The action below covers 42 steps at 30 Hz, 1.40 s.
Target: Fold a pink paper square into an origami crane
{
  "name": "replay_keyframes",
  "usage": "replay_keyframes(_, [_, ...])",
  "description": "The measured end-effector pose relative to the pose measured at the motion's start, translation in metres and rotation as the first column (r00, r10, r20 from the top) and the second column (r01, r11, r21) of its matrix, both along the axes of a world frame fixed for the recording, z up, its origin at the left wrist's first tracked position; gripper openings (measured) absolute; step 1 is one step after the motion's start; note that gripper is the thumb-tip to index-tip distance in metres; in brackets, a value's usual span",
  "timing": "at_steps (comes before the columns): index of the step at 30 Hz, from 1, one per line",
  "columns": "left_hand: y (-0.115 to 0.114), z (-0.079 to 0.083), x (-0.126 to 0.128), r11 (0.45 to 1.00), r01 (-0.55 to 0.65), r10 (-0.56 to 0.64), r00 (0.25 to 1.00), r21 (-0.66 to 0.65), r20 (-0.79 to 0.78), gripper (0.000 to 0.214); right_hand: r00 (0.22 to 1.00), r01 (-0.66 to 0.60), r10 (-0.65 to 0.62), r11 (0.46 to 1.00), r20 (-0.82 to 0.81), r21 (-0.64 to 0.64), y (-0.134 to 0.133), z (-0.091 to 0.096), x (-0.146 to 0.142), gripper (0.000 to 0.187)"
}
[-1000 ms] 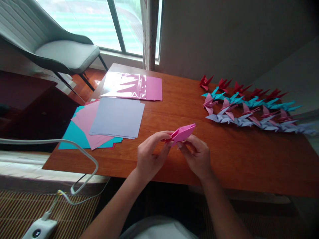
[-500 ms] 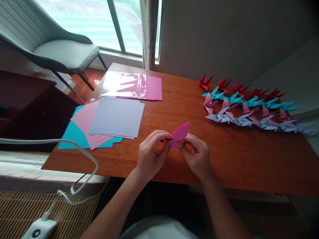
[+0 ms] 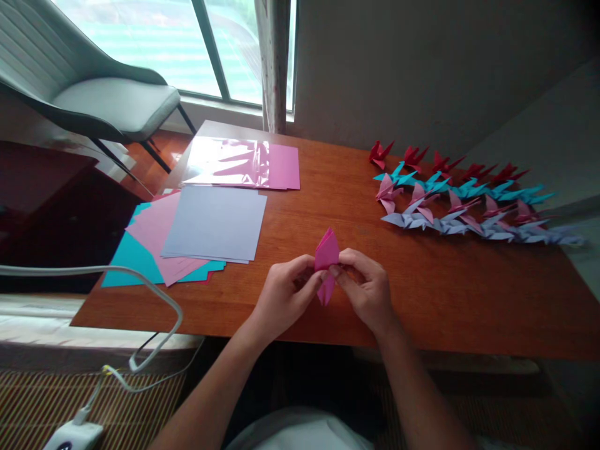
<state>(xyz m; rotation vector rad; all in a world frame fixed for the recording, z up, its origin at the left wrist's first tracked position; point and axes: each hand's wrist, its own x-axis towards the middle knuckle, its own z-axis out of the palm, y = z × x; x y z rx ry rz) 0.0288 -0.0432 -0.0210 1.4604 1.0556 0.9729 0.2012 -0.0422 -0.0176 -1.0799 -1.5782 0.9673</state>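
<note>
A folded piece of pink paper (image 3: 326,256) is pinched between my two hands just above the near part of the wooden table (image 3: 328,187). It stands nearly upright, one point up and one point down. My left hand (image 3: 285,295) grips its left side with thumb and fingers closed. On the other side my right hand (image 3: 365,289) pinches the paper's right edge.
A stack of flat sheets, lilac (image 3: 213,222) over pink and teal, lies at the left. A plastic-wrapped pink pack (image 3: 244,164) sits behind it. Rows of folded paper cranes (image 3: 459,197) fill the right. A grey chair (image 3: 94,100) stands by the window; a white cable (image 3: 140,294) runs at lower left.
The pink folded paper has turned from lying slanted toward the right to standing nearly upright between my fingers. Both hands stayed close together, and the view shifted slightly.
</note>
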Motion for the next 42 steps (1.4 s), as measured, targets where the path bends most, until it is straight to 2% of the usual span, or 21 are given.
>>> replay_keyframes(3, [-0.001,0.001,0.000,1.000,-0.025,0.026,0.999,0.017,-0.046,0.018,0.999,-0.032,0.028,0.996,-0.045,-0.083,0.001,0.000,0.001,0.008])
replay_keyframes(6, [-0.001,0.003,-0.001,0.999,0.018,-0.015,0.996,0.039,-0.084,0.019,0.995,-0.066,0.053,0.986,-0.086,-0.153,0.004,0.000,-0.001,0.006])
replay_keyframes(8, [-0.002,0.003,-0.001,0.997,0.076,-0.074,0.994,0.025,-0.076,0.020,0.994,-0.066,0.051,0.986,-0.099,-0.153,0.007,0.000,-0.003,0.011])
replay_keyframes(11, [-0.001,0.002,-0.001,0.992,0.116,-0.115,0.993,-0.047,0.022,0.021,0.993,-0.023,0.010,0.992,-0.114,-0.122,0.011,0.002,-0.007,0.021])
replay_keyframes(15, [0.001,0.000,-0.001,0.986,0.114,-0.096,0.985,-0.123,0.145,0.021,0.992,-0.001,-0.015,0.992,-0.126,-0.123,0.015,0.007,-0.013,0.024])
replay_keyframes(18, [0.002,0.000,-0.002,0.985,0.074,-0.041,0.978,-0.156,0.202,0.020,0.991,-0.069,0.051,0.987,-0.123,-0.145,0.023,0.012,-0.014,0.022])
replay_keyframes(21, [0.002,0.002,-0.002,0.981,0.055,-0.014,0.977,-0.185,0.214,0.020,0.986,-0.110,0.082,0.975,-0.148,-0.193,0.037,0.017,-0.013,0.022])
replay_keyframes(24, [0.004,0.005,-0.002,0.976,0.053,-0.005,0.975,-0.212,0.220,0.023,0.980,-0.129,0.097,0.976,-0.176,-0.178,0.052,0.022,-0.013,0.026])
replay_keyframes(28, [0.005,0.005,-0.001,0.974,0.049,-0.001,0.977,-0.222,0.212,0.024,0.986,-0.134,0.113,0.974,-0.121,-0.184,0.061,0.025,-0.014,0.033])
replay_keyframes(31, [0.006,0.003,0.000,0.974,0.064,-0.023,0.983,-0.218,0.183,0.023,0.994,-0.066,0.050,0.982,-0.093,-0.180,0.062,0.021,-0.016,0.039])
replay_keyframes(35, [0.006,0.004,0.002,0.974,0.086,-0.056,0.988,-0.208,0.145,0.021,0.992,0.061,-0.074,0.990,-0.104,-0.130,0.062,0.014,-0.015,0.037])
replay_keyframes(39, [0.005,0.008,0.003,0.974,0.085,-0.068,0.994,-0.211,0.089,0.022,0.964,0.207,-0.216,0.976,-0.155,-0.068,0.066,0.010,-0.011,0.037])
replay_keyframes(42, [0.006,0.011,0.003,0.974,0.064,-0.053,0.997,-0.217,0.056,0.023,0.952,0.253,-0.254,0.967,-0.169,-0.025,0.066,0.011,-0.009,0.036])
